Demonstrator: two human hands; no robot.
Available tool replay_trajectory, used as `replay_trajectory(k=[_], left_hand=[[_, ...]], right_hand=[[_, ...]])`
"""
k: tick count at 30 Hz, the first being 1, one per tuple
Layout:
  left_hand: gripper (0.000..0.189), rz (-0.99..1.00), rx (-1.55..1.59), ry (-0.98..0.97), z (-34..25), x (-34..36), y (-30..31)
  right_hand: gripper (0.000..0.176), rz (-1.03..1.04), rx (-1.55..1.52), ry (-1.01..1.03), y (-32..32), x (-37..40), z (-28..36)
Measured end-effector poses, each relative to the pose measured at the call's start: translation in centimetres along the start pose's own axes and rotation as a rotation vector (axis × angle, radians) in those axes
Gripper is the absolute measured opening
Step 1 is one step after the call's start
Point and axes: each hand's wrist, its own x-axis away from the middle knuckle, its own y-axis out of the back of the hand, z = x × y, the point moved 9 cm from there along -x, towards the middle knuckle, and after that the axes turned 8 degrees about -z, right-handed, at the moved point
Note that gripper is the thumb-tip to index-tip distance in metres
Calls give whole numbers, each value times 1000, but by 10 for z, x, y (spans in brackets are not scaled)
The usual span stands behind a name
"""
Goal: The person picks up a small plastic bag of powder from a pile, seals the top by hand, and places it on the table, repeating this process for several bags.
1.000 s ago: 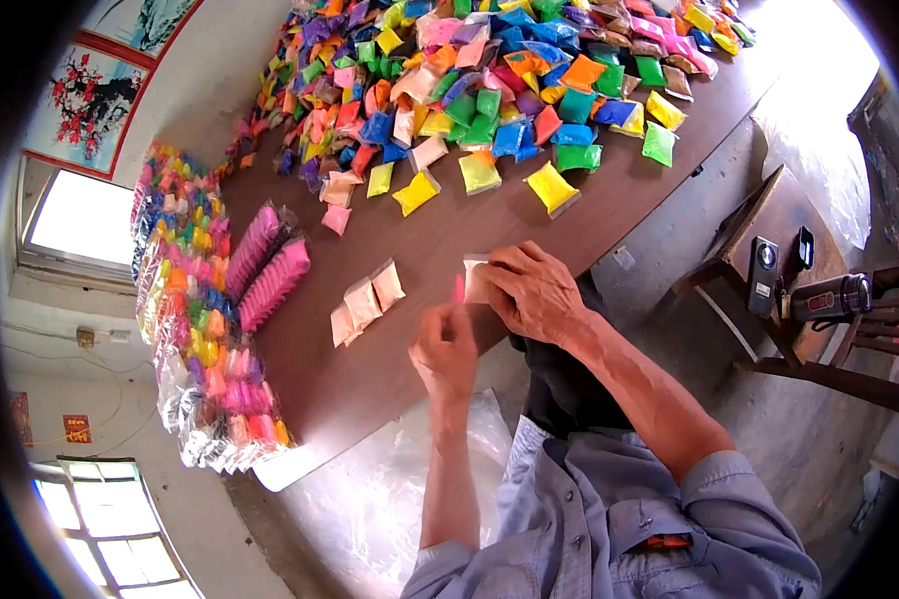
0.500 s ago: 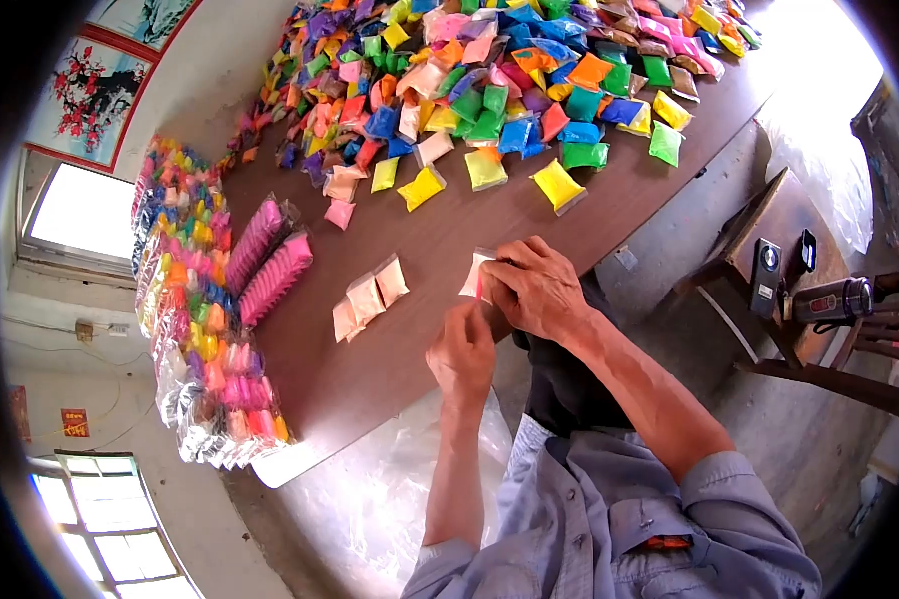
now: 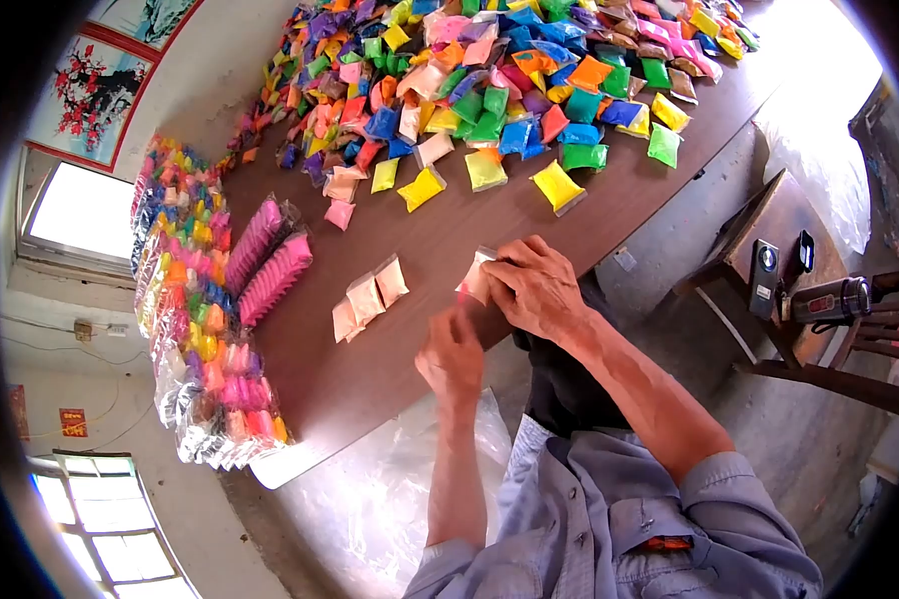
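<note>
Many coloured packets [image 3: 489, 90] on brown table [image 3: 370, 349], window [image 3: 80, 215] beside; right hand [image 3: 539, 290] pinching pale packet [image 3: 474, 280]; left hand [image 3: 449, 359] curled, grip unclear.

Three peach packets [image 3: 370, 294] lie together, with one more pale packet [image 3: 474, 282] apart from them; two hands, the left hand [image 3: 452, 359] and the right hand [image 3: 537, 290]; two pink bundles [image 3: 276, 280]; two wall pictures [image 3: 85, 100]; the heap of coloured packets [image 3: 489, 90] holds too many to count
</note>
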Motion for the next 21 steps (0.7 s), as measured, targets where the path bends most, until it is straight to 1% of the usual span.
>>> replay_trajectory(k=[1,2,3,5,9,11,15,17,21], left_hand=[[3,20,-70,51,9,-3,2],[2,46,-67,107,15,-6,2],[2,42,-68,106,14,-8,4],[2,-30,47,-86,-5,-9,10],[3,34,78,-144,-19,7,-1],[5,20,4,-50,-4,5,-1],[5,36,-32,6,10,0,4],[5,9,72,153,21,2,9],[5,-23,72,135,16,0,12]], right_hand=[[15,8,9,-1,0,0,0],[15,7,8,4,-1,-1,1],[15,16,14,2,-2,-1,1],[14,27,18,-4,-3,0,-1],[14,14,-14,-11,-1,-1,1],[14,21,6,-19,1,-2,0],[14,-1,8,-20,-1,-2,-1],[14,-6,14,-22,-2,0,-1],[11,-33,7,-38,-1,0,-3]])
